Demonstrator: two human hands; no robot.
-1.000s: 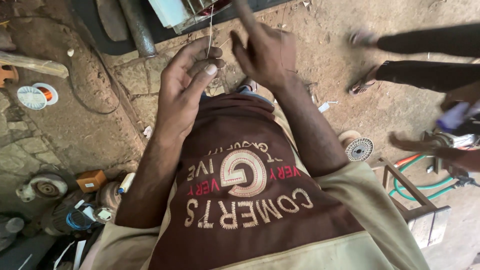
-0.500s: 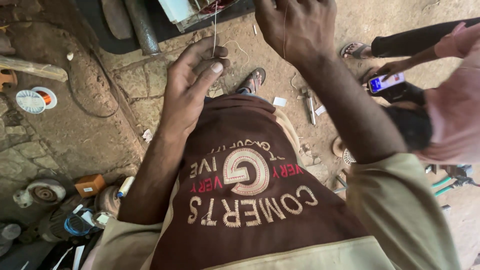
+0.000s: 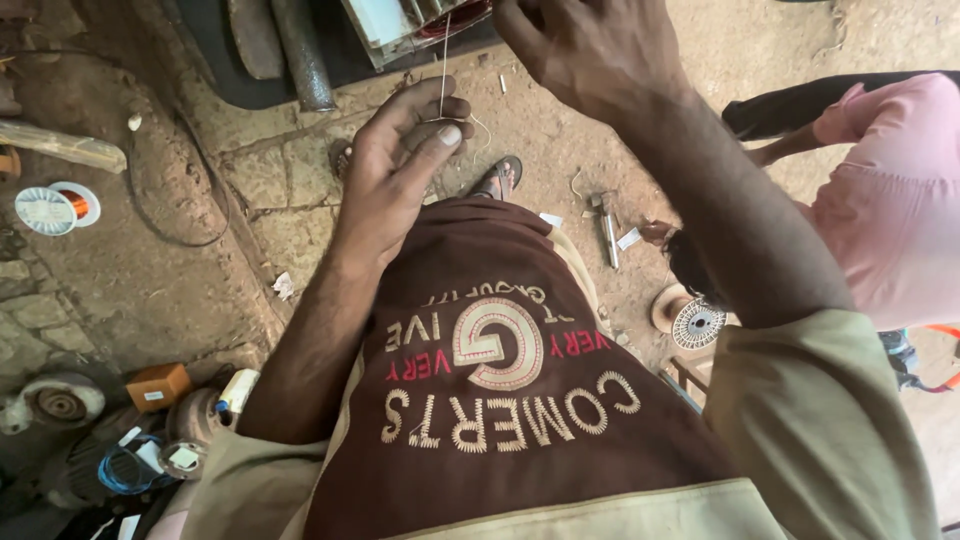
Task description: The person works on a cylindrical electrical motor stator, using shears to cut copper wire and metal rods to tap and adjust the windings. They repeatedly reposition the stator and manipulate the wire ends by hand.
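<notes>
Between the thumb and forefinger of the left hand [image 3: 395, 170] runs a thin wire [image 3: 443, 60], and I see it rise straight up from that pinch to the metal housing [image 3: 400, 22] at the top edge of the view, where reddish windings show. The wire looks fine, pale and stiff, with no kink along the stretch I can follow. The left hand is closed on it, thumb pressed against the curled fingers, held out in front of the body above the dirt floor.

The right hand [image 3: 590, 50] is raised higher, close to the housing, with its fingers bent inward. I cannot tell whether it grasps the wire's upper end or anything at all, since its fingertips are cut off by the frame.

My reading is that the wire is being drawn or guided at the windings, with the left hand keeping it taut. Any further handling would call for even tension and a gentle pinch, as a strand this thin could bend or snap.

Below the left hand a sandalled foot [image 3: 500, 178] rests on the ground. A hammer-like tool [image 3: 607, 225] lies to the right, with a white ribbed disc [image 3: 697, 322] beyond it. A spool of copper wire [image 3: 55, 208] sits well apart on the left, and another person in a pink shirt [image 3: 880, 200] bends at the right edge.
</notes>
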